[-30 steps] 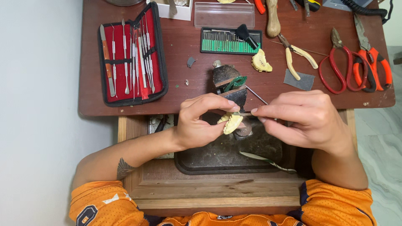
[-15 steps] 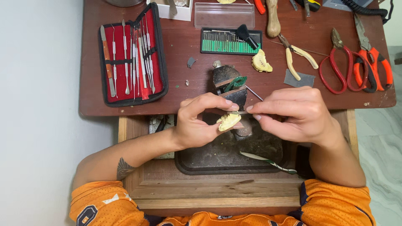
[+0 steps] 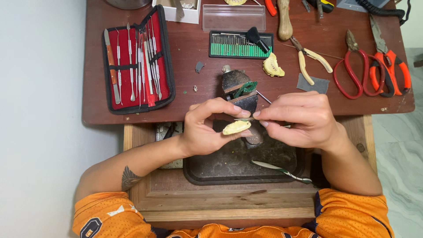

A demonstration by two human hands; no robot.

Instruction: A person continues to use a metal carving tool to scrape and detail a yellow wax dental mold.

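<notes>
Over the edge of a dark reddish-brown workbench, head view: left hand is curled tight, thumb and fingers pinching a small pale-yellow carved piece, held in the air just in front of the bench edge, above a dark tray. Right hand pinched narrow around a thin metal tool, tip meeting the top of the yellow piece; most of the tool hidden by fingers, exact kind can't tell. Tray sits in an open wooden drawer under the hands and holds a slim green-and-white striped stick lying near its right side, plus dark dust. Just behind the hands a small dark vise with a green clip-like part on it. Open red-lined tool case at left of the bench, a row of slender steel carving tools strapped upright in it. Flat black box of green-shank burs behind the vise, a black bit lying across its right end; its clear lid apart, farther back. Second yellow carved piece beside the bur box. Cream-handled pliers, red-handled pliers and orange-handled cutters at right. White box at top edge, contents unclear. Orange sleeves at the bottom.
</notes>
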